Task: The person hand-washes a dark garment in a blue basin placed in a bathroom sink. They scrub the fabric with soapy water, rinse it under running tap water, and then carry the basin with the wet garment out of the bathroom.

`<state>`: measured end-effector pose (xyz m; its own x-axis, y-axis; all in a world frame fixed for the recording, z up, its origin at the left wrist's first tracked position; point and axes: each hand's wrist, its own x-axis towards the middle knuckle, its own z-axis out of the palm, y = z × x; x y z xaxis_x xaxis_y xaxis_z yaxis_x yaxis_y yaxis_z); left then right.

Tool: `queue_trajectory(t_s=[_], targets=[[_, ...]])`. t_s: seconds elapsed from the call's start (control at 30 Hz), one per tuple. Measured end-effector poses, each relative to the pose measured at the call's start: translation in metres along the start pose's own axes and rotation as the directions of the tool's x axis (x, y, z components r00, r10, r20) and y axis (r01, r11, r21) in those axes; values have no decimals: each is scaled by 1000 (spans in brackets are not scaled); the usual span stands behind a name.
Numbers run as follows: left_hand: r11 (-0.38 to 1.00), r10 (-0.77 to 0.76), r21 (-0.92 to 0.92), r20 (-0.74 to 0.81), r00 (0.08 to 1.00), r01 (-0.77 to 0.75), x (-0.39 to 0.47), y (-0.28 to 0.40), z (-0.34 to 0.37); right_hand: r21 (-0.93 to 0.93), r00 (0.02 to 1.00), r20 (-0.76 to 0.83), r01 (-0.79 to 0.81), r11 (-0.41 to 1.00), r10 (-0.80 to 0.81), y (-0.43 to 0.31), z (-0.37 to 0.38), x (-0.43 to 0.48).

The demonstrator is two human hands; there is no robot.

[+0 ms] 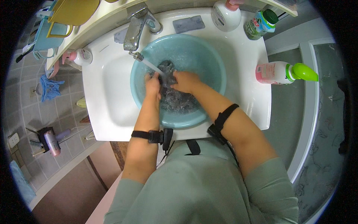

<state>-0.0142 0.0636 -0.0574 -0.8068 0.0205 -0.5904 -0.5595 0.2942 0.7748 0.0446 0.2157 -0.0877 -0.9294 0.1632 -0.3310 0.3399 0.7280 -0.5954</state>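
Observation:
Dark wet cloth (179, 99) lies bunched in water inside a light-blue plastic basin (179, 42). My left hand (152, 85) grips the cloth's left side, and my right hand (186, 81) has hold of it from the right. Between the two hands a stream of water from the chrome faucet (134, 36) strikes the fabric. Parts of my fingers are hidden by the cloth and the splashing water. The basin rests in a white ceramic sink (112, 98).
Along the sink's back rim are a grey slab (188, 24), a white pump bottle (226, 16) and a green-capped bottle (260, 24). A spray bottle (275, 72) lies over the right edge. A small pump bottle (83, 57) stands at left, below a shelf (84, 32) holding cups.

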Motion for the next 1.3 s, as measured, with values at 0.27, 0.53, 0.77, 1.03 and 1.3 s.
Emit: queue_trajectory(t_s=[0.27, 0.53, 0.77, 1.03, 1.3], targets=[[498, -89, -711, 528, 845, 497, 12, -16, 14, 131, 948, -130, 307, 943, -290, -104, -43, -50], [579, -195, -702, 375, 906, 415, -5, -2, 7, 190, 864, -489, 237, 953, -117, -116, -90, 9], [810, -276, -497, 146, 950, 312, -6, -5, 8, 434, 887, -449, 317, 843, -102, -120, -124, 49], [881, -41, -472, 14, 999, 43, 14, -12, 2, -26, 974, 189, 129, 991, -121, -5, -16, 7], [605, -46, -646, 554, 831, 464, 26, -19, 16, 16, 888, -228, 413, 911, -398, -118, -41, -57]])
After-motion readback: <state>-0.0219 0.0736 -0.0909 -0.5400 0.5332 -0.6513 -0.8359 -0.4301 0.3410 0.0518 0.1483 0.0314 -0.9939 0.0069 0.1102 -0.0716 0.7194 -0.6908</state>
